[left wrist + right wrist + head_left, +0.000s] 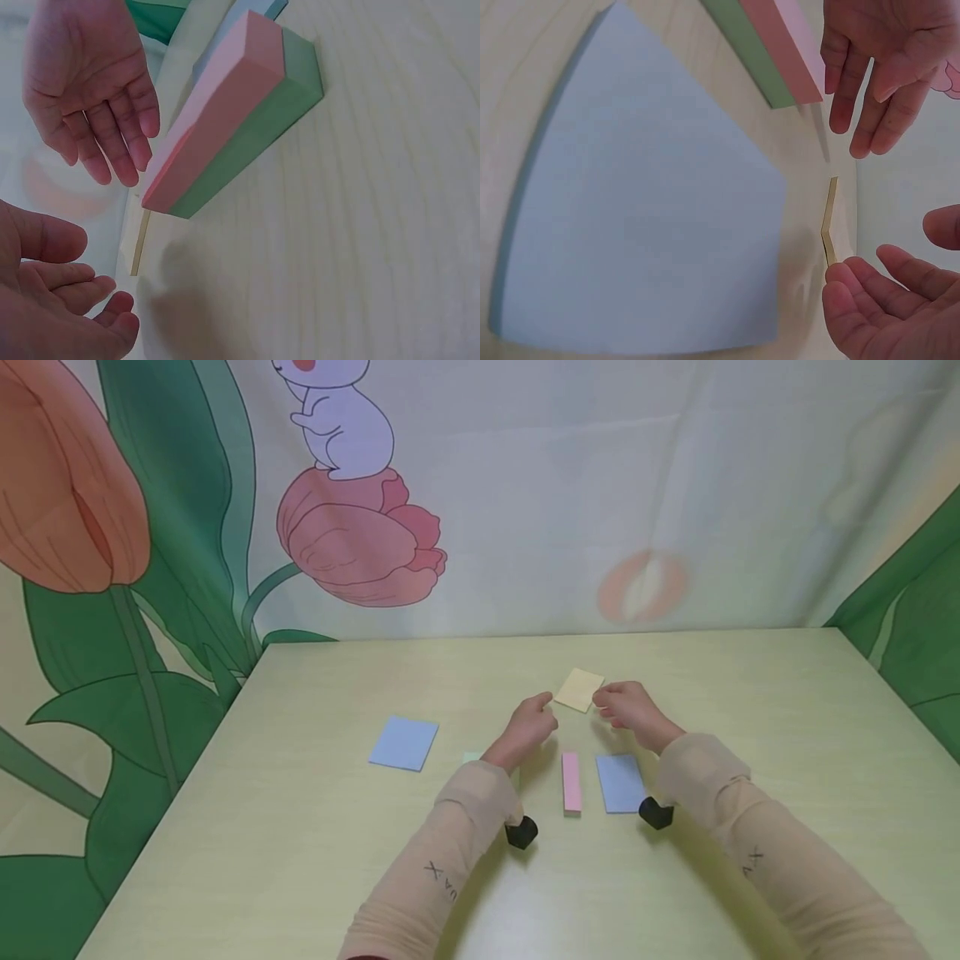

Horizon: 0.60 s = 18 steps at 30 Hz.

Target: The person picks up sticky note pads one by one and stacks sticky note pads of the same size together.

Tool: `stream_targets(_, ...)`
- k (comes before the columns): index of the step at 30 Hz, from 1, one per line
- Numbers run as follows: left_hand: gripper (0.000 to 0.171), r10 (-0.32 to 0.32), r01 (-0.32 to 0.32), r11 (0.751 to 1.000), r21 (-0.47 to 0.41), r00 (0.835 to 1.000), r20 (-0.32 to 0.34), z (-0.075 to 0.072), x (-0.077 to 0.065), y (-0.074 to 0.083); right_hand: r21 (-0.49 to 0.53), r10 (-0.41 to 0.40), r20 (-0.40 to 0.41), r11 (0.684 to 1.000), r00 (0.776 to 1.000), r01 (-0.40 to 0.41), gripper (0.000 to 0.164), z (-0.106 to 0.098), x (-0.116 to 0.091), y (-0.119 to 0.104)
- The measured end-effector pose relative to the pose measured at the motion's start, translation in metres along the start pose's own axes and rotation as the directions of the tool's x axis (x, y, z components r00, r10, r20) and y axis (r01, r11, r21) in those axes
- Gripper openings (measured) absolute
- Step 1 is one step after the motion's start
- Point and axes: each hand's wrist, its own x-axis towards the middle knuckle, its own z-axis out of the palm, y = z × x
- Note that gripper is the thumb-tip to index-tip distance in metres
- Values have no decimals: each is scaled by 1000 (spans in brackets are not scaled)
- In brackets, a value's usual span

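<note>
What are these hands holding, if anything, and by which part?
Nothing is held. The left hand and right hand reach beside the yellow piece, fingers and thumbs apart; whether either touches it cannot be told.

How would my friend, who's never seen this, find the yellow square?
On the pale wooden table, look back toward the flowery cloth. Between the left hand and right hand lies the flat yellow square. Unlike the blue slabs and pink block nearby, it's yellow and farthest back.

Both arms (438, 852) stretch forward, left hand (528, 724) and right hand (633, 710) apart (fingers (845, 307) loosely curled).
</note>
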Motion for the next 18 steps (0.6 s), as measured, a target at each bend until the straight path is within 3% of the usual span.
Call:
stream_targets(9, 62, 25, -25, 1000, -7, 999, 27, 0, 4, -2, -10, 14, -20, 1000, 1000, -14, 46, 3, 1, 0)
stream_targets(18, 62, 42, -43, 997, 58, 999, 21, 3, 13, -5, -13, 43, -25, 999, 999, -43, 45, 4, 8, 4)
